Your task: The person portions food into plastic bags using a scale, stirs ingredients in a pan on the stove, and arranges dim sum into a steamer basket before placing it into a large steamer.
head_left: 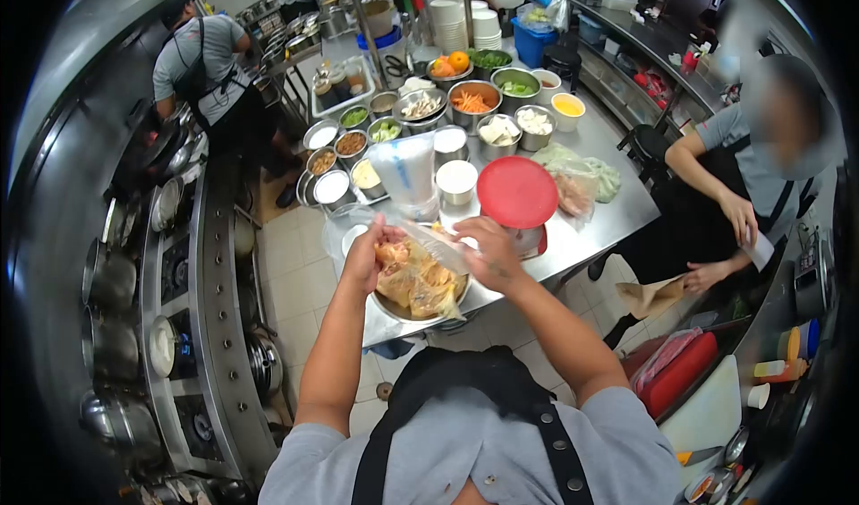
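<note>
Between my hands is a clear plastic bag (413, 277) of yellowish, marinated-looking raw meat pieces, over a metal bowl (394, 311) at the table's near edge. My left hand (365, 253) is closed on the bag's left side, thumb up. On the other side, my right hand (488, 253) pinches the loose upper plastic with bent fingers. A round red plate or lid (517, 192) rests on what looks like a small scale (535, 241), just beyond my right hand. Past the bag stands a stack of clear plastic bags or sheets (403, 176) with blue print.
Several metal bowls of cut ingredients, such as carrot strips (472, 101), cover the steel table (595, 237). Bagged food (577, 187) lies at right. One co-worker (761, 156) holds paper at right; another (201, 67) stands by the stove (179, 326) at left.
</note>
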Tool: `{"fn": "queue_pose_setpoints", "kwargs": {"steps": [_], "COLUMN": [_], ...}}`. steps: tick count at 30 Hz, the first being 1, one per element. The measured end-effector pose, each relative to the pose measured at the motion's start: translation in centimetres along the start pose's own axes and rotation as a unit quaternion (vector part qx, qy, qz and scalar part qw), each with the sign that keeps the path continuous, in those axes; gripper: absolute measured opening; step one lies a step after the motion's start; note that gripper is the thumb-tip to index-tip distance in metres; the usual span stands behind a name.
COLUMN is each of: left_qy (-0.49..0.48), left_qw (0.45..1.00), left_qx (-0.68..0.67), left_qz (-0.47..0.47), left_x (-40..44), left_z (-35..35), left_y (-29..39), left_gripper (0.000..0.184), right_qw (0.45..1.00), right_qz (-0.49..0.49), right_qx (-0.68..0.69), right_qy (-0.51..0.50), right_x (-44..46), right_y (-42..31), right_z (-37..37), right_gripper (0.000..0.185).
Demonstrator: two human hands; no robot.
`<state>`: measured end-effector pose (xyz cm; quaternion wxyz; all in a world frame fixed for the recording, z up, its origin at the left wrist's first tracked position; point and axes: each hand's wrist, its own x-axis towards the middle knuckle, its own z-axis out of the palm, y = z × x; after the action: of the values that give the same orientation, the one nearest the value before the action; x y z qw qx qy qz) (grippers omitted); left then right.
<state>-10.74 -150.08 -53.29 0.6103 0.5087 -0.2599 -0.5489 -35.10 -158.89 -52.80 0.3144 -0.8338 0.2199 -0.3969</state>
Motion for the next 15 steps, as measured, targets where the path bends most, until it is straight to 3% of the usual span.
{"fn": "queue_pose_setpoints", "kwargs": {"steps": [1,3,5,9,10,13,15], "left_qy": [0.015,0.032,0.068,0.118,0.099,0.048,0.059], "left_qw": [0.999,0.998,0.994,0.991,0.995,0.986,0.985], "left_qx": [0.029,0.059,0.084,0.042,-0.029,-0.147,-0.153], "left_qz": [0.003,0.001,0.014,0.038,-0.012,-0.059,-0.050], "left_x": [0.1,-0.4,-0.6,-1.8,-2.3,-4.9,-3.7], "left_z": [0.2,0.7,0.4,-0.8,-1.2,1.1,-0.1], "left_y": [-0.5,-1.0,-2.0,-2.8,-2.4,0.4,-1.0], "left_gripper": [0.041,0.033,0.030,0.042,0.051,0.054,0.046], "right_qw": [0.999,0.997,0.995,0.975,0.987,0.986,0.977], "right_qz": [0.018,0.056,0.029,0.013,-0.022,-0.143,-0.194], "right_qx": [0.045,0.010,-0.051,-0.135,-0.118,-0.079,-0.085], "right_qy": [0.009,-0.043,-0.084,-0.177,-0.104,-0.014,-0.025], "right_x": [1.2,3.0,2.8,2.4,2.0,1.5,1.0], "right_y": [-1.0,-1.4,-0.6,1.8,1.9,1.0,1.0], "right_z": [1.0,3.1,4.6,5.3,5.2,2.9,2.3], "right_gripper": [0.022,0.026,0.026,0.025,0.021,0.018,0.019]}}
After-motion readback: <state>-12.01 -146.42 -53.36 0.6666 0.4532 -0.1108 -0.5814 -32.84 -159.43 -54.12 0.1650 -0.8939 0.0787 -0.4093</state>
